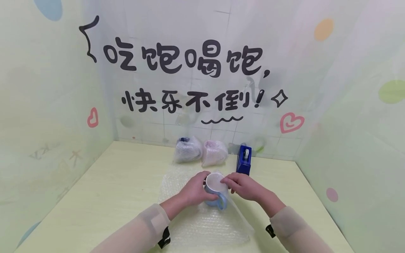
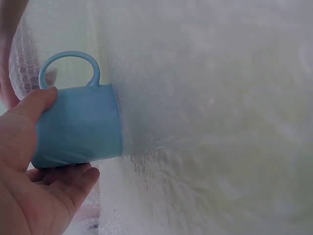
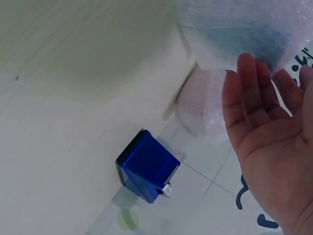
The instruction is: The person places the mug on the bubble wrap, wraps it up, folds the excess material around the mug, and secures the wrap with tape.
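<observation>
A light blue mug (image 2: 80,125) with a white inside stands upright on a sheet of bubble wrap (image 1: 209,228), its handle toward the near side. My left hand (image 1: 195,189) grips the mug's side, thumb near the handle. My right hand (image 1: 245,186) is at the mug's right rim and pinches a raised part of the bubble wrap there. In the right wrist view, the wrap covers the mug's side, and the fingers (image 3: 254,93) lie against it, slightly bent. The fingertips of the thumb and index finger are partly hidden in that view.
Two bubble-wrapped items, one whitish with a dark spot (image 1: 187,150) and one pinkish (image 1: 214,153), sit at the back of the pale table (image 1: 110,189). A blue tape dispenser (image 1: 244,160) stands right of them. Printed walls enclose the table's back and sides.
</observation>
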A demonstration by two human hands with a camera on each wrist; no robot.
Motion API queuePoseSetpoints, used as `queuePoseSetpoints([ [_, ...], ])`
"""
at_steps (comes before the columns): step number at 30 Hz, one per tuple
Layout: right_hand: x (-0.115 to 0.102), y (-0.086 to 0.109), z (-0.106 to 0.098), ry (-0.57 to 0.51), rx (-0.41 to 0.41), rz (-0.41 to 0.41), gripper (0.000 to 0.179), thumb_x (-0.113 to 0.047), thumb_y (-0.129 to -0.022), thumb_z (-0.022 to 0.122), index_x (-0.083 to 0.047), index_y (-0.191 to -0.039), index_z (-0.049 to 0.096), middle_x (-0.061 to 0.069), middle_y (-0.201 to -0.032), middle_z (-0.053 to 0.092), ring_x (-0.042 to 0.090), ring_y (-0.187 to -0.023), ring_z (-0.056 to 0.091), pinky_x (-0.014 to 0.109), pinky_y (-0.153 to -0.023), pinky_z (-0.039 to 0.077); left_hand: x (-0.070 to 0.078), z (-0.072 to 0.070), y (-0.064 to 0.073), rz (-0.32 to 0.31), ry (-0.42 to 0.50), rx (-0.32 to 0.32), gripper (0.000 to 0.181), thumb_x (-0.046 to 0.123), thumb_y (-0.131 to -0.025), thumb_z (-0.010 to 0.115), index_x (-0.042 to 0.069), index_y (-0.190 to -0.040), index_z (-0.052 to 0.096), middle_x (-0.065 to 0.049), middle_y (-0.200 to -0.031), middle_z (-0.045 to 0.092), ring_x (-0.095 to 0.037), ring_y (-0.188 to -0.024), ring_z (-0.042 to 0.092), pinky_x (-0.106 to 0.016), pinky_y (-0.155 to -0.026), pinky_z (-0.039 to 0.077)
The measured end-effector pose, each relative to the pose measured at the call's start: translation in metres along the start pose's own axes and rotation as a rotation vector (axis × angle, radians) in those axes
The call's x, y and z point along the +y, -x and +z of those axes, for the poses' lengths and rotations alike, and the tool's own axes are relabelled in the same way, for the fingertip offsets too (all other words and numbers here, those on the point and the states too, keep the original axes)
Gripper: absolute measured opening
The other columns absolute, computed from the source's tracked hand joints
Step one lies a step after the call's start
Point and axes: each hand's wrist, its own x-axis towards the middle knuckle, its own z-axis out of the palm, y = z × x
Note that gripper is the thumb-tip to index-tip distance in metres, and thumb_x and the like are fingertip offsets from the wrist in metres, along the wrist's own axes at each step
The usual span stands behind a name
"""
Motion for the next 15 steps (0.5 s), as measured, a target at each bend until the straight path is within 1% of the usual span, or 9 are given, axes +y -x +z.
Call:
queuePoseSetpoints([
  [3,0.002,-0.008,0.006,0.015,0.05,0.017,0.018,-0.027,-0.11,0.068,-0.011,-0.104,0.076,0.002,-0.084,0.071,0.013,-0.071,0.064,0.025,-0.065,0.056,-0.001,0.001,0.0,0.004,-0.002,-0.007,0.072,0.023,-0.081,0.099,0.003,-0.14,0.062,-0.009,-0.128,0.071,-0.027,-0.12,0.068,-0.048,-0.106,0.059],
  [5,0.002,-0.012,0.009,-0.008,0.086,0.07,0.018,-0.024,-0.105,0.074,-0.008,-0.1,0.067,0.001,-0.077,0.066,0.011,-0.065,0.06,0.025,-0.06,0.052,-0.001,0.001,0.001,0.014,-0.004,-0.007,0.071,0.023,-0.081,0.098,0.003,-0.139,0.062,-0.009,-0.127,0.072,-0.026,-0.119,0.068,-0.047,-0.105,0.059],
  [7,0.001,-0.015,0.011,-0.064,0.108,0.145,0.023,-0.021,-0.102,0.076,-0.008,-0.095,0.058,0.0,-0.073,0.06,0.012,-0.06,0.058,0.025,-0.056,0.048,0.0,0.001,0.001,0.03,-0.007,-0.005,0.07,0.022,-0.081,0.098,0.002,-0.138,0.062,-0.009,-0.127,0.071,-0.027,-0.119,0.069,-0.047,-0.105,0.059],
  [10,-0.001,-0.019,0.016,-0.19,0.115,0.26,0.028,-0.013,-0.097,0.073,-0.01,-0.087,0.048,0.0,-0.07,0.054,0.014,-0.056,0.056,0.025,-0.053,0.043,0.0,0.0,-0.001,0.05,-0.002,-0.014,0.07,0.02,-0.081,0.097,0.0,-0.138,0.062,-0.011,-0.127,0.071,-0.029,-0.119,0.069,-0.048,-0.105,0.059],
  [12,-0.003,-0.021,0.02,-0.248,0.108,0.306,0.027,-0.009,-0.095,0.068,-0.011,-0.082,0.045,0.001,-0.069,0.052,0.014,-0.054,0.055,0.025,-0.053,0.043,-0.002,-0.004,-0.001,0.064,0.004,-0.05,0.072,0.017,-0.081,0.096,-0.002,-0.14,0.059,-0.014,-0.13,0.07,-0.032,-0.123,0.069,-0.051,-0.108,0.059],
  [13,-0.003,-0.022,0.022,-0.268,0.108,0.316,0.026,-0.007,-0.094,0.066,-0.011,-0.081,0.044,0.001,-0.069,0.051,0.014,-0.054,0.055,0.025,-0.053,0.043,-0.003,-0.009,-0.002,0.062,0.001,-0.073,0.076,0.018,-0.082,0.096,-0.003,-0.143,0.057,-0.016,-0.133,0.07,-0.035,-0.126,0.069,-0.052,-0.11,0.058],
  [15,-0.004,-0.024,0.026,-0.275,0.122,0.319,0.026,-0.005,-0.093,0.064,-0.012,-0.08,0.041,0.002,-0.069,0.05,0.014,-0.055,0.055,0.025,-0.053,0.043,-0.005,-0.023,-0.002,0.049,-0.016,-0.125,0.084,0.02,-0.083,0.095,-0.005,-0.151,0.052,-0.021,-0.142,0.067,-0.04,-0.134,0.066,-0.055,-0.116,0.055],
])
